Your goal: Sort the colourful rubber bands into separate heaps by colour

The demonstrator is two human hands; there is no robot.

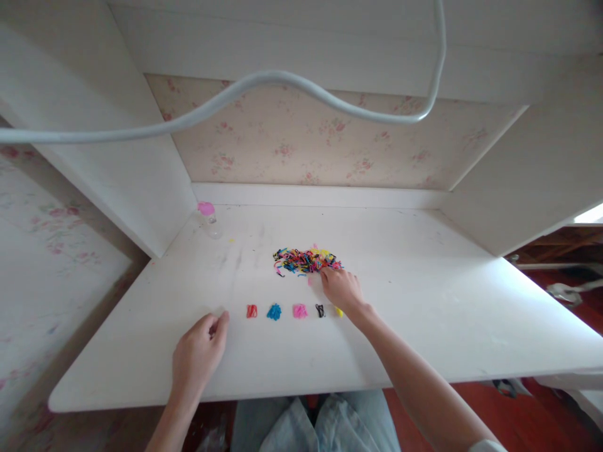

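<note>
1. The right hand (343, 290) was found extended across the white desk (424, 301), fingers bent down, with the fingertips (326, 272) set on the near right edge of the mixed pile of coloured bands (305, 260). Whether a band was pinched could not be told; the placement suited picking single pieces from the heap.
2. The left hand (198, 356) was found resting near the desk's front edge, loosely curled, thumb and forefinger close together. Nothing could be made out in its grip; it lay just left of the sorted row, apparently as a brace.
3. The desk surface was noted as bare white with faint smudges, enclosed by white shelf panels and a floral back wall (292, 141).
4. A pale cable (264, 80) was seen hanging across the upper view.
5. A small clear bottle with a pink cap (207, 218) stood in the far left corner, well apart from both hands.
6. Between pile and front edge, a row of small heaps was recorded, one colour each: red (252, 311), blue (274, 311), pink (300, 311), black (320, 310), and yellow (338, 311), the last partly hidden by the right wrist. The spacing appeared meant to keep colours apart.
</note>
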